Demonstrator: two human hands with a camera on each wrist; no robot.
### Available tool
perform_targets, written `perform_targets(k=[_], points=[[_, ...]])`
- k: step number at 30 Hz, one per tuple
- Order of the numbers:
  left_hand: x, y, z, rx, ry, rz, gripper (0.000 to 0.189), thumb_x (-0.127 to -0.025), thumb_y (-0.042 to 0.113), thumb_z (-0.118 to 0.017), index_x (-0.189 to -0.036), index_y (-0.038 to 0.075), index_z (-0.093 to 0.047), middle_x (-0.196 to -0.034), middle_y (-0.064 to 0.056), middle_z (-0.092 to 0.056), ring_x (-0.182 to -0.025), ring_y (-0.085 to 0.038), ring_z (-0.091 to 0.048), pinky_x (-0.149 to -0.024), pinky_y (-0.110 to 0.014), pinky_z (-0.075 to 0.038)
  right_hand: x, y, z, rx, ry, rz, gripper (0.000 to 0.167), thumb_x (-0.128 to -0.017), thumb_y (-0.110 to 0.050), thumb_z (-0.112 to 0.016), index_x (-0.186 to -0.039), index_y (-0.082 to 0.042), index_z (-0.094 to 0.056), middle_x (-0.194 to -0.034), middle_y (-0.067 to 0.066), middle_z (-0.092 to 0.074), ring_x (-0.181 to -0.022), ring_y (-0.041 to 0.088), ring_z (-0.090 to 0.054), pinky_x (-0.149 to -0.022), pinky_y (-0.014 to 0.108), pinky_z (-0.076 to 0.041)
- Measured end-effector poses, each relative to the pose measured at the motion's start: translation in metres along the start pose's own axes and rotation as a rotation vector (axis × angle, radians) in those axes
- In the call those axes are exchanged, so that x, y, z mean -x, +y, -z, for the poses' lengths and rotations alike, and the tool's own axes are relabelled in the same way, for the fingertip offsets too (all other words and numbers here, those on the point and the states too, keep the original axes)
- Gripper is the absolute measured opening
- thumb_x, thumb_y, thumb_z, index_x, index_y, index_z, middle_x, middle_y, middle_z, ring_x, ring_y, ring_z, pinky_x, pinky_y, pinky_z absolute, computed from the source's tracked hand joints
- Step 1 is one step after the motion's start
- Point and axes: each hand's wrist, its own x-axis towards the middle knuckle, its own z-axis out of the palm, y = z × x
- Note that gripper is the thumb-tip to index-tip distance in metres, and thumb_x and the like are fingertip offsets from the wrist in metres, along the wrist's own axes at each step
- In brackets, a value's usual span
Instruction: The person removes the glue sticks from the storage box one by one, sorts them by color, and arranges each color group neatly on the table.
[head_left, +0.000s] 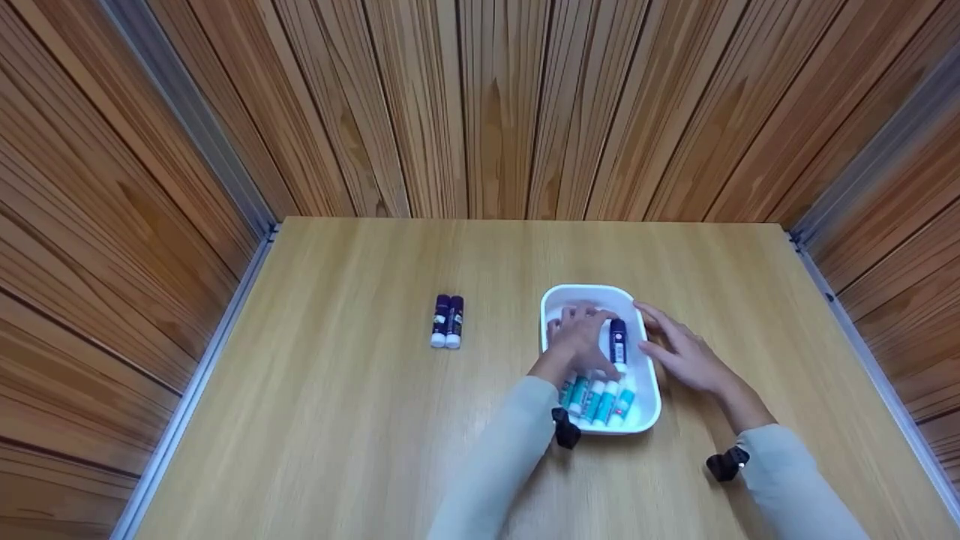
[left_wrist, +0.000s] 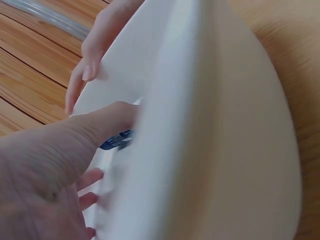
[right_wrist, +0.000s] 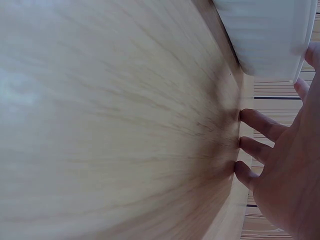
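Observation:
My left hand (head_left: 579, 341) reaches over the left wall into the white tray (head_left: 651, 405), fingers spread and thumb stretched out. Beside it, a dark blue glue stick (head_left: 617, 341) with a white end lies lengthwise in the tray; its tip also shows past the thumb in the left wrist view. Several teal and white glue sticks (head_left: 606, 405) lie side by side in the near end, partly covered by the left hand. On the tray's right side, my right hand (head_left: 686, 352) touches the rim with thumb and forefinger. Its other fingertips (right_wrist: 245, 142) rest on the table.
Two dark purple glue sticks (head_left: 447, 321) with white ends lie side by side on the wooden table (head_left: 337, 390), left of the tray. Wood-plank walls (head_left: 495, 112) enclose the table at the back and both sides, with metal rails (head_left: 202, 367) along the side edges.

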Motion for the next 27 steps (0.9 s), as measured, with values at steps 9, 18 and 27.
perform_targets(k=[9,18,27], points=[[0.006,0.0,0.009,0.144,-0.026,0.026,0.094,-0.084,0.035,-0.102,-0.161,0.049,-0.05,-0.168,0.013,-0.054,-0.159,-0.019,-0.043,-0.147,-0.053,-0.018,0.0,0.003,-0.001,-0.004,-0.013,-0.024,0.073,-0.118,-0.046,-0.054,-0.181,-0.033,-0.019,-0.179,0.029,-0.04,-0.168,0.059,-0.03,-0.127,0.093,-0.018],[0.005,0.003,0.007,0.304,0.048,0.07,0.098,-0.085,0.029,-0.101,-0.164,0.046,-0.046,-0.164,0.01,-0.059,-0.154,-0.02,-0.051,-0.143,-0.055,-0.032,-0.001,0.002,0.0,-0.003,-0.009,-0.015,0.073,-0.118,-0.046,-0.054,-0.181,-0.036,-0.019,-0.18,0.027,-0.041,-0.169,0.058,-0.029,-0.127,0.093,-0.018],[0.009,0.006,0.013,0.346,0.074,0.063,0.102,-0.086,0.028,-0.1,-0.167,0.048,-0.041,-0.171,0.01,-0.055,-0.155,-0.022,-0.055,-0.133,-0.057,-0.047,-0.001,0.003,0.0,0.023,-0.012,-0.018,0.074,-0.117,-0.047,-0.055,-0.181,-0.034,-0.02,-0.181,0.025,-0.041,-0.17,0.058,-0.027,-0.128,0.093,-0.017]])
